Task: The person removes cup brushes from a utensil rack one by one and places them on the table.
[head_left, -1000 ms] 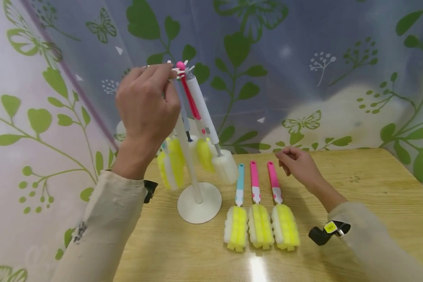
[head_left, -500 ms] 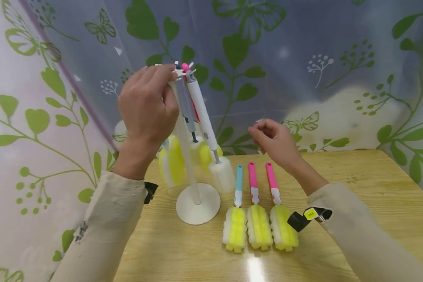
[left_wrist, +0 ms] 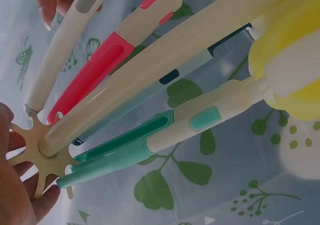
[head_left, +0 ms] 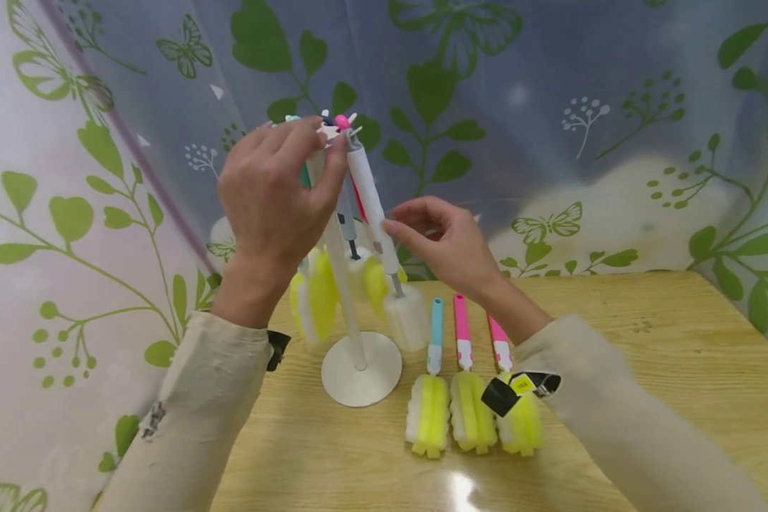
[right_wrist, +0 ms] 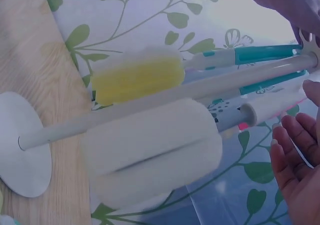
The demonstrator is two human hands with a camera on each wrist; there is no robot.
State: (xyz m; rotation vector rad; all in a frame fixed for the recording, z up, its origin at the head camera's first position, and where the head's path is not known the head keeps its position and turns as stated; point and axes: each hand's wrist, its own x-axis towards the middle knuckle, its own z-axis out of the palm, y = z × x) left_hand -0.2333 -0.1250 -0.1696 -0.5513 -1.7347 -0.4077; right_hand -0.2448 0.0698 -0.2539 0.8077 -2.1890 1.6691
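Observation:
My left hand (head_left: 275, 203) holds the star-shaped hook top (left_wrist: 42, 150) of a white brush stand (head_left: 340, 284). Its fingers curl around the hooks. Several sponge brushes hang there, including a teal-handled one (left_wrist: 115, 152) and a red-handled one (left_wrist: 92, 80). On the side toward my right hand (head_left: 451, 242) hangs a white-handled brush (head_left: 372, 199) with a white sponge head (right_wrist: 155, 150). The right thumb and fingertips are at this handle, the fingers fairly straight in the right wrist view. Whether they touch it I cannot tell.
Three yellow-and-white sponge brushes lie side by side on the wooden table (head_left: 281, 448): a blue-handled one (head_left: 435, 334), a pink-handled one (head_left: 462, 327), and another pink-handled one (head_left: 499, 334), partly behind my right wrist. A leaf-patterned curtain (head_left: 518, 142) hangs behind.
My right hand has moved left and up from beyond the table brushes to the white handle. The hook top has turned in my left hand, and the hanging brushes have shifted slightly.

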